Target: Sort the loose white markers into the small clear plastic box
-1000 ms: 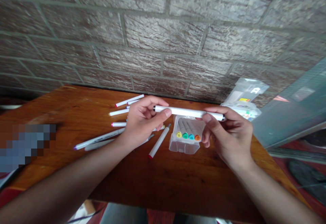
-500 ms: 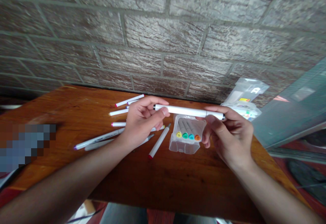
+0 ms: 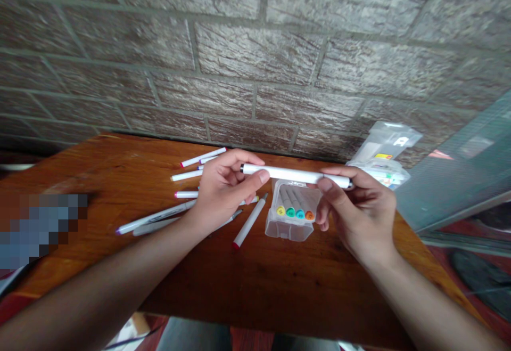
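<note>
A white marker [image 3: 293,174] with black ends is held level above the table, spanning both hands. My left hand [image 3: 227,188] pinches it near its left end between thumb and fingers. My right hand [image 3: 357,207] grips the right end, thumb in front and fingers behind. Below it stands a clear plastic case [image 3: 289,229] with several markers inside, their yellow, green, blue and orange ends facing me. Between the case and my left hand lies a marker with a red end [image 3: 249,223]. More white markers [image 3: 155,218] lie scattered around and partly behind my left hand.
An open clear plastic box [image 3: 389,146] with a yellow label stands at the table's back right, beyond my right hand. The wooden table [image 3: 255,287] meets a stone-block wall [image 3: 255,74]. A glass panel [image 3: 459,180] is at the right. A pixelated patch covers the left edge.
Both thumbs have shifted slightly along the marker, the left one to the right and the right one a little to the left. The marker stays in almost the same place.
</note>
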Action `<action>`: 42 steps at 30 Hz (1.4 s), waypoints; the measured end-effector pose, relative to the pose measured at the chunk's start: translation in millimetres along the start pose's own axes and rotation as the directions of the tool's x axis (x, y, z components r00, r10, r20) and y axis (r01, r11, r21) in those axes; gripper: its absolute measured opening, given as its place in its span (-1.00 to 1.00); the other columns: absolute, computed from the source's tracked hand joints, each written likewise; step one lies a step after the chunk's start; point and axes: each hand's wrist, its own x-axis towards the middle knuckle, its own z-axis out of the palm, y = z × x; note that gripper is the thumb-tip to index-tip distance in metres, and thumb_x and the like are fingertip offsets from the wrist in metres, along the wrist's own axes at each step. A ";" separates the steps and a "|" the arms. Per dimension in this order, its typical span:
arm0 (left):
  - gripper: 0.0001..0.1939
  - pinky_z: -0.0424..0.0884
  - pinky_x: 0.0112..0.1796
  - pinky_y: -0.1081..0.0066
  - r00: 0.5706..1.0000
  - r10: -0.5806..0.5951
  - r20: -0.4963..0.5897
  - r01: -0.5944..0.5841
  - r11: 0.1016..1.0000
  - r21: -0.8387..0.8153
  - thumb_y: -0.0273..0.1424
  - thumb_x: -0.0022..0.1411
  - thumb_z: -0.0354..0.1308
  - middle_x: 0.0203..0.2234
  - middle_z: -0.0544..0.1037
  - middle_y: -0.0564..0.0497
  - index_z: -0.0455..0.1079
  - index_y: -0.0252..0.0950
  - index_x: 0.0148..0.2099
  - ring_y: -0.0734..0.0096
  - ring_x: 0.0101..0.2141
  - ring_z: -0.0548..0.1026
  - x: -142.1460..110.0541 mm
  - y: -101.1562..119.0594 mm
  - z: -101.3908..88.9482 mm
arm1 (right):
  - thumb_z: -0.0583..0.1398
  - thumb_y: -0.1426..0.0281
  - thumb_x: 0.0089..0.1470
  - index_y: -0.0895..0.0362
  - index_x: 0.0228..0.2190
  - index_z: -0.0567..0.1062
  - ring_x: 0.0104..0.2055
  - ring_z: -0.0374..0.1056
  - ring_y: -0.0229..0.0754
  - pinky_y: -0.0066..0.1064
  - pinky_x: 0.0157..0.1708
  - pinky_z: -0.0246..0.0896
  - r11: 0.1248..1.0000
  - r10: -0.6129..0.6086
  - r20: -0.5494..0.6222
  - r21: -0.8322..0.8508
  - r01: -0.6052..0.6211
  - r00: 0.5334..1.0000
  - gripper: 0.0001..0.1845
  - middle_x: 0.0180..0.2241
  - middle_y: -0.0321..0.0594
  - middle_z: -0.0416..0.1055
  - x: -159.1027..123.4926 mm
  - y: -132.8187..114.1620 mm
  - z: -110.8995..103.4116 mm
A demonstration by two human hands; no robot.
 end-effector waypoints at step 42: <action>-0.80 0.36 -0.65 0.51 0.995 -0.098 -0.018 0.093 0.975 -0.203 -0.32 0.28 0.39 -0.40 0.72 -0.07 0.70 -0.28 -0.09 0.58 -0.68 0.37 0.7 4.9 -1.2 | 0.35 0.20 0.31 0.04 -0.14 0.53 -0.73 0.46 -0.21 -0.44 -0.79 0.33 0.985 0.072 0.023 0.153 -0.075 0.997 -0.79 -0.34 -0.26 0.72 4.0 1.8 -2.8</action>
